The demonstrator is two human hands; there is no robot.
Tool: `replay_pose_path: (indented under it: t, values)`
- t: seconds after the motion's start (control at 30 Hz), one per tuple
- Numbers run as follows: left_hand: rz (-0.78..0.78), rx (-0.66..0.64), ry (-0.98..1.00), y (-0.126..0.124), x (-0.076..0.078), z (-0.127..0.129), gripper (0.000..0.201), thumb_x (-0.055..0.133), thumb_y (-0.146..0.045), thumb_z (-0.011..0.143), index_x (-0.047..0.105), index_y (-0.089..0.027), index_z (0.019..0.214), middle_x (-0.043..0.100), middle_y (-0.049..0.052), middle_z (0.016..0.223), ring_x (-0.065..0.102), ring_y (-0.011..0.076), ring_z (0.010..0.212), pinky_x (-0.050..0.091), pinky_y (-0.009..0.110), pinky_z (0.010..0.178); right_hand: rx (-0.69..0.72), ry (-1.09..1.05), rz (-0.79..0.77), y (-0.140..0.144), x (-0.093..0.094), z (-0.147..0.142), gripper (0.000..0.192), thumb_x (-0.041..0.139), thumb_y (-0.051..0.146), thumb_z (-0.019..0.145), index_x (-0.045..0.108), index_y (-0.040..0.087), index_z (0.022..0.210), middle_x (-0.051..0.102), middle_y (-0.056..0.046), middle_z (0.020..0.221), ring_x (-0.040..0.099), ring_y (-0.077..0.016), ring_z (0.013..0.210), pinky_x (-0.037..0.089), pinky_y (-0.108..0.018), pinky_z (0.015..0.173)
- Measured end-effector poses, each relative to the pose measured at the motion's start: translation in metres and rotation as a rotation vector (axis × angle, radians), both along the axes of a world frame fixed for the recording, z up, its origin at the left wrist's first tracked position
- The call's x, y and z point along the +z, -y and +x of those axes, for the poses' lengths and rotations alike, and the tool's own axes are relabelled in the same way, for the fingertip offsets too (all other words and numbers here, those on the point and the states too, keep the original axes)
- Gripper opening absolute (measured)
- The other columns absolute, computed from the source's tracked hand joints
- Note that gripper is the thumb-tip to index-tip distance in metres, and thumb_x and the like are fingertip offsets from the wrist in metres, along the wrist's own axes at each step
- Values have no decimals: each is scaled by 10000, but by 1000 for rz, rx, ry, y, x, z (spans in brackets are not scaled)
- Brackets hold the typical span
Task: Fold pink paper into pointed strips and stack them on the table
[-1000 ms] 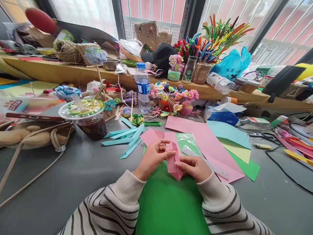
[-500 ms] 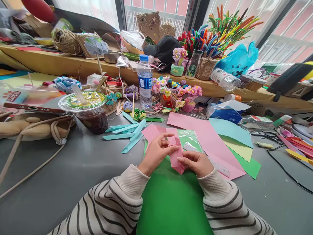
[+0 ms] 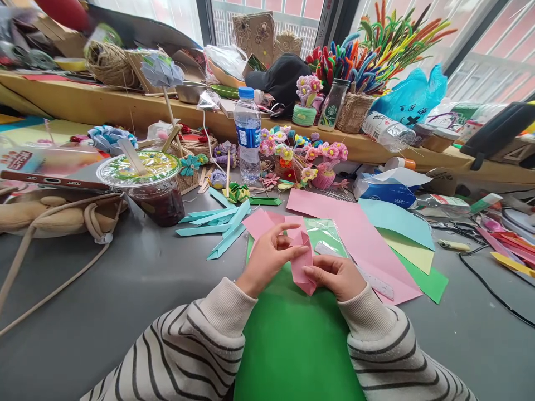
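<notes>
A small folded piece of pink paper (image 3: 301, 269) is held upright between both hands, its ends creased to slanted points. My left hand (image 3: 270, 257) grips its upper part, thumb across the front and fingers behind. Lower down, my right hand (image 3: 337, 276) pinches the right edge between thumb and fingers. Beneath the hands lies a green sheet (image 3: 292, 334). Behind the left fingers are more pink paper pieces (image 3: 258, 223), partly hidden. A clear plastic sleeve (image 3: 328, 229) lies just beyond the folded paper.
Folded light-blue strips (image 3: 228, 231) lie left of the hands, beside a lidded drink cup (image 3: 156, 203). A large pink sheet (image 3: 355, 239) and a ruler (image 3: 378, 287) are at the right. Farther back stand a water bottle (image 3: 248, 136) and crocheted flowers (image 3: 301, 153). Scissors (image 3: 460, 229) lie at the right.
The folded paper's upper end is tilted slightly differently between my fingers. Both hands keep their grip in nearly the same place. The view has shifted a little.
</notes>
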State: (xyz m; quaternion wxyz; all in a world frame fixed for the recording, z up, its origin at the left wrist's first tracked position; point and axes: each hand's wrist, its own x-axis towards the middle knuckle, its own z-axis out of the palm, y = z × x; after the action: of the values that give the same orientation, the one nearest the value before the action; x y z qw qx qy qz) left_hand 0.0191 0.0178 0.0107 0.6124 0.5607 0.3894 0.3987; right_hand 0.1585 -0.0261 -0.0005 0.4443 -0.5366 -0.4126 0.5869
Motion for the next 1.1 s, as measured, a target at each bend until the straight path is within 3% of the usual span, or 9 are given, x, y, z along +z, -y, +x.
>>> replay_pose_path:
  t: [0.17,0.37,0.83,1.1]
  values:
    - [20,2,-13,1,1,0,450,589,-280,639,457,-177,1056,398,-60,561,359,55,512,269,167,466,-6,-7,-8,0,-1,0,188,687,281,528,649,121,620,607,2,488,526,-84,432,434,-193,433]
    - [-8,-64,-86,1,5,-1,462,612,-332,602,478,-164,1011,296,-71,540,338,61,510,260,168,464,-2,33,21,0,-2,-1,176,686,274,525,645,120,600,575,17,460,495,-75,420,414,-197,428]
    - [4,-34,-73,-3,2,-3,429,620,-298,590,470,-157,967,417,-60,532,434,80,520,316,178,482,106,56,-1,-2,-2,1,200,674,316,539,643,139,627,584,15,502,520,-98,456,424,-225,470]
    - [29,-55,-54,-1,0,-2,448,608,-331,601,448,-160,983,445,-57,543,448,81,524,320,184,487,25,0,-53,-4,4,-1,260,657,379,549,636,127,608,546,25,466,487,-80,421,411,-212,429]
